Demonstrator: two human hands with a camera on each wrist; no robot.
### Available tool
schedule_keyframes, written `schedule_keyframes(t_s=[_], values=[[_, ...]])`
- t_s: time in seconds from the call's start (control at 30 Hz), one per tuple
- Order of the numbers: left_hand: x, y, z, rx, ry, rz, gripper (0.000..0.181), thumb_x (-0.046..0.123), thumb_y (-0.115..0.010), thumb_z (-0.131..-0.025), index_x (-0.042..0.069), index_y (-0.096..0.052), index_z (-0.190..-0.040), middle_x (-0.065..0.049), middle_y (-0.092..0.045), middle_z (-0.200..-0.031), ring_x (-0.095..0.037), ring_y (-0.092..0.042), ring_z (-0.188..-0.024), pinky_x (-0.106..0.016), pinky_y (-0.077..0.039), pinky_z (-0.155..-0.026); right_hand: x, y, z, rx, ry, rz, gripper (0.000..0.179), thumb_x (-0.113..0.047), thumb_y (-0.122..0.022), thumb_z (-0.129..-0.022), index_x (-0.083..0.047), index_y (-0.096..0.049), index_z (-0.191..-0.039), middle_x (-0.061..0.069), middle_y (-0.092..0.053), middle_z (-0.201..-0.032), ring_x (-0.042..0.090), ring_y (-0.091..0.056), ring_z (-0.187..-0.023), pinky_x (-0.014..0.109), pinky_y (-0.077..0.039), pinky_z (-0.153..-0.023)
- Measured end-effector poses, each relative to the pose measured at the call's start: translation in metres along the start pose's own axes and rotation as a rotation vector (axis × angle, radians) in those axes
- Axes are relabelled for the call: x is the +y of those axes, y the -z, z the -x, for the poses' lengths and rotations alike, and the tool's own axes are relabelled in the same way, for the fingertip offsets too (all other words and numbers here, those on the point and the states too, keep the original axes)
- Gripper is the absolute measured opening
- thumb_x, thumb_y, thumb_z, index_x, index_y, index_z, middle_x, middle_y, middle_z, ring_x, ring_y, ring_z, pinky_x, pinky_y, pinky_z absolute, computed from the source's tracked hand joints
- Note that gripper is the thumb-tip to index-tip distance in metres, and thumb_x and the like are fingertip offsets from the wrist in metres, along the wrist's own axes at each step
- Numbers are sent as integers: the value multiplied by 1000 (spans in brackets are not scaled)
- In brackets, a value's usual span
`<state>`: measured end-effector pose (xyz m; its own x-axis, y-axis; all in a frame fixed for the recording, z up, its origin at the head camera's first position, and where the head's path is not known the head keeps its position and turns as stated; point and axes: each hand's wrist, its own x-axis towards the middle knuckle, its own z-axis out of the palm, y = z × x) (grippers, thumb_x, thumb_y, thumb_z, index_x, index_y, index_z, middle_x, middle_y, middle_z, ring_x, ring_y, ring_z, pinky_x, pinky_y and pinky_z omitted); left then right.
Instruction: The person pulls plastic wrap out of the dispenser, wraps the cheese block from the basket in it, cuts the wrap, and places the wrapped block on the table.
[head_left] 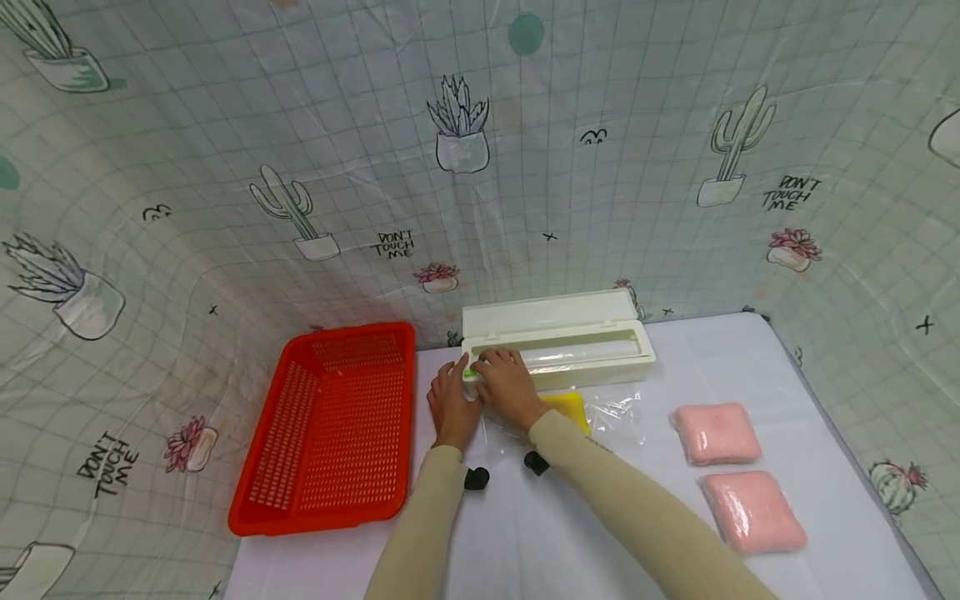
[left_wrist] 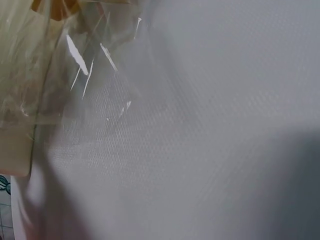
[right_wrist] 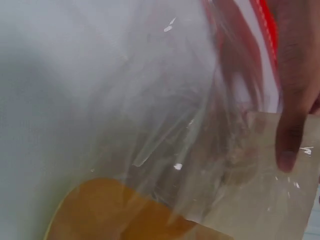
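Observation:
A long white cling film dispenser [head_left: 592,377] stands at the back with its lid [head_left: 547,312] raised and a roll of film [head_left: 577,353] inside. My left hand [head_left: 452,408] grips its left end; the thumb lies against the front wall. Close beside it, my right hand [head_left: 510,385] has curled fingers at the small green slide cutter [head_left: 470,372] on the front edge. Its fingertips are partly hidden. A sheet of clear film [right_wrist: 165,135] hangs from the dispenser over a yellow object [head_left: 568,408], which the right wrist partly covers.
A red perforated basket [head_left: 408,417] sits on the left. Two pink, clear-wrapped square packs [head_left: 717,433] lie on the right side of the white-covered table [head_left: 600,550]. A patterned curtain [head_left: 525,208] rises right behind the dispenser.

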<state>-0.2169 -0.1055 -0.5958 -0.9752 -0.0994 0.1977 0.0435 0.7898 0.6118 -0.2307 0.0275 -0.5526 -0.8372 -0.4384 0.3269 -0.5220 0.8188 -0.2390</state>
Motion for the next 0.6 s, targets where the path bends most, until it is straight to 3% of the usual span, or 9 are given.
schedule_keyframes(t_s=[0.27,0.6], values=[[4,1,2,4,7,-7,76,19,-83,-91,21,-49,-159,-18,-47,-155,-40,-42,-140,-57,-32,-114,0,-4,-7,18,-36,56,16,-26,-72,-102,-16,-77,-114,5,-68,-123,28,-60,-121,46,-46,-108],[7,2,1,-11,31,-36,77,24,-85,-91,22,-49,-159,-17,-47,-154,-39,-43,-138,-56,-32,-114,2,-4,-14,6,-40,81,13,-22,-75,-99,-14,-79,-109,5,-68,-122,28,-59,-119,46,-47,-104]])
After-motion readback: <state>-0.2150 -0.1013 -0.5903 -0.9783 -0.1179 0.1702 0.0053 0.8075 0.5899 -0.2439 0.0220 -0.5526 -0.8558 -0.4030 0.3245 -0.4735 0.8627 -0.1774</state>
